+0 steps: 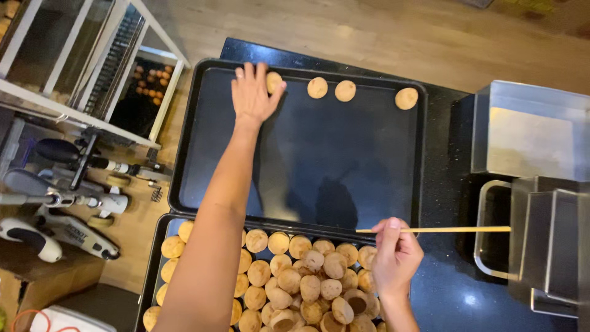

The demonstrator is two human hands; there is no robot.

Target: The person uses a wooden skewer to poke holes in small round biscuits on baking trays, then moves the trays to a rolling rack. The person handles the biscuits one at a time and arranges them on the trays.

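Note:
My left hand [252,95] reaches to the far edge of a large black baking tray [307,166] and holds a small round tan pastry [274,81] against the tray's surface. Three more pastries [345,90] lie in a row along the same far edge. My right hand [396,255] grips a thin wooden stick [448,230] that points right. It hovers over a nearer black tray [152,270] heaped with several round pastry shells [307,283].
Metal containers [531,129] stand on the black counter at the right. A white wire rack [92,67] with trays stands at the left over a wooden floor. Hand tools [58,197] and a cardboard box [43,276] lie at the lower left.

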